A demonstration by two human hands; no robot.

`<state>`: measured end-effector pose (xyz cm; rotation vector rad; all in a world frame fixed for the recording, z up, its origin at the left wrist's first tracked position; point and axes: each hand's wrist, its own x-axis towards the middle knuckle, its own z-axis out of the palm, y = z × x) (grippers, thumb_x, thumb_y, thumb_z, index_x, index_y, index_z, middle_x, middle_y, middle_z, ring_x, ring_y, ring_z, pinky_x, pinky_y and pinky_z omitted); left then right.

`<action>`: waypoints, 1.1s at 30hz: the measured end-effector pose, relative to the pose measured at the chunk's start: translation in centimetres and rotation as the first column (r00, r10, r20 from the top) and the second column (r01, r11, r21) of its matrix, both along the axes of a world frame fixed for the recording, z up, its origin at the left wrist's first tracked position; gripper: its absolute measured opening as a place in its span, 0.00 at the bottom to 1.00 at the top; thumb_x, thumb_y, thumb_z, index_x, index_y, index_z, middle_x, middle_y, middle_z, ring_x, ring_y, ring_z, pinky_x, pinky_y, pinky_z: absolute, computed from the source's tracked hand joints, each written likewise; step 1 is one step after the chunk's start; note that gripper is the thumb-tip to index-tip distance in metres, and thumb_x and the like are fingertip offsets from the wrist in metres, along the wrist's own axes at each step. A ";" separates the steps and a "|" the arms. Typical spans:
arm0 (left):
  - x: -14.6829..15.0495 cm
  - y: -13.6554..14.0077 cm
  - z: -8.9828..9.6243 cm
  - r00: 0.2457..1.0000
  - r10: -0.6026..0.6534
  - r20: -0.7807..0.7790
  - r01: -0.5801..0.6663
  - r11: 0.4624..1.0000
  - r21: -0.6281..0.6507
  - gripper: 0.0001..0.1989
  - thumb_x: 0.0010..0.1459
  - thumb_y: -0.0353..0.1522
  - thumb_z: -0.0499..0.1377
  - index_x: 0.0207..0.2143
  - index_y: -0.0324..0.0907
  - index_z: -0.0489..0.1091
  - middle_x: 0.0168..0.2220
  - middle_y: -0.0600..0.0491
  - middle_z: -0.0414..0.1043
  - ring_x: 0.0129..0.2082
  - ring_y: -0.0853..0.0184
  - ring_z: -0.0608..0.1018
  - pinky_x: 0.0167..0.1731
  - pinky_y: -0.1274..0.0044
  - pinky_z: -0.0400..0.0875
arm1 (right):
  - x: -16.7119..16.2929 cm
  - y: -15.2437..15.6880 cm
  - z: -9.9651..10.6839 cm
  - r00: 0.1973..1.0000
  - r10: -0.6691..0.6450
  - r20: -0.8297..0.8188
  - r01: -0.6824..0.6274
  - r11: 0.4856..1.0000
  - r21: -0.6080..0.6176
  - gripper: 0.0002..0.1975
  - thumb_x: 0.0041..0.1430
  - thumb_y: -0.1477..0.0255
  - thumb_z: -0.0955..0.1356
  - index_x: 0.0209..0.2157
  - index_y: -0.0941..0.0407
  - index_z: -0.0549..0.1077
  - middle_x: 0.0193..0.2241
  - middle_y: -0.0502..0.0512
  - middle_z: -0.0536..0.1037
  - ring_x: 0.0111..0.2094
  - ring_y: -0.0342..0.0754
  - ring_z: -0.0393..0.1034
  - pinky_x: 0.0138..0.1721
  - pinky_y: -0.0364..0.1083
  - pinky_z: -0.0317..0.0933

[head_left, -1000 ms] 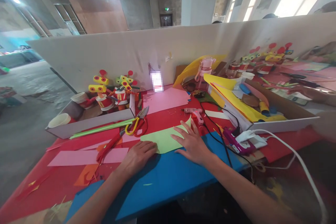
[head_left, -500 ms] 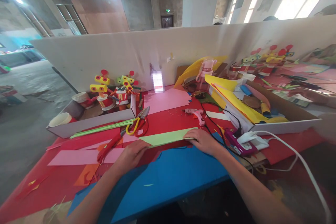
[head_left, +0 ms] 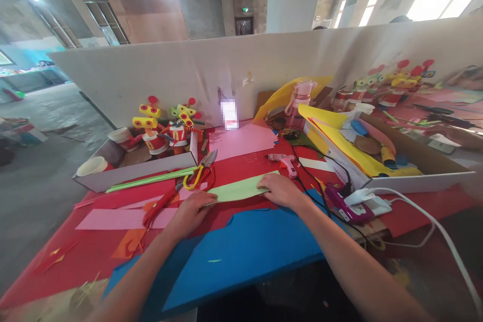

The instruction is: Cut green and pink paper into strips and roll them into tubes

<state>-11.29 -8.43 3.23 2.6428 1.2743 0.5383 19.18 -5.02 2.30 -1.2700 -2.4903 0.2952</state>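
Observation:
A light green strip of paper (head_left: 238,190) stretches between my two hands over the red-covered table. My left hand (head_left: 192,211) grips its left end, the fingers closed on the edge. At the other end my right hand (head_left: 281,191) pinches the paper, with the fingertips partly hidden. Just beyond my left hand lie yellow-handled scissors (head_left: 194,177), and a second pair with red handles (head_left: 158,207) rests to its left. A pink glue gun (head_left: 285,162) lies behind my right hand. Blue sheets (head_left: 241,246) cover the table's near edge.
At the back left, a white box (head_left: 143,174) holds paper cups and paper-cup robot figures (head_left: 154,141). Another box (head_left: 422,181) with coloured paper stands at the right. Near it sits a purple power strip (head_left: 341,204) with white and black cables. Pink paper strips (head_left: 109,219) lie left.
The green paper has turned a little and its broad face shows more. Both hands still hold its ends, my right hand slightly further in. The whole view has shifted slightly.

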 end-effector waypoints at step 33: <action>5.9 3.9 3.7 0.842 0.191 -0.504 -0.368 0.886 -0.280 0.10 0.61 0.33 0.48 0.36 0.43 0.69 0.37 0.47 0.75 0.39 0.59 0.77 0.31 0.75 0.61 | -2.4 4.0 2.0 0.965 0.047 0.259 0.017 0.971 -0.237 0.14 0.56 0.59 0.68 0.36 0.54 0.75 0.37 0.55 0.79 0.37 0.48 0.71 0.27 0.43 0.47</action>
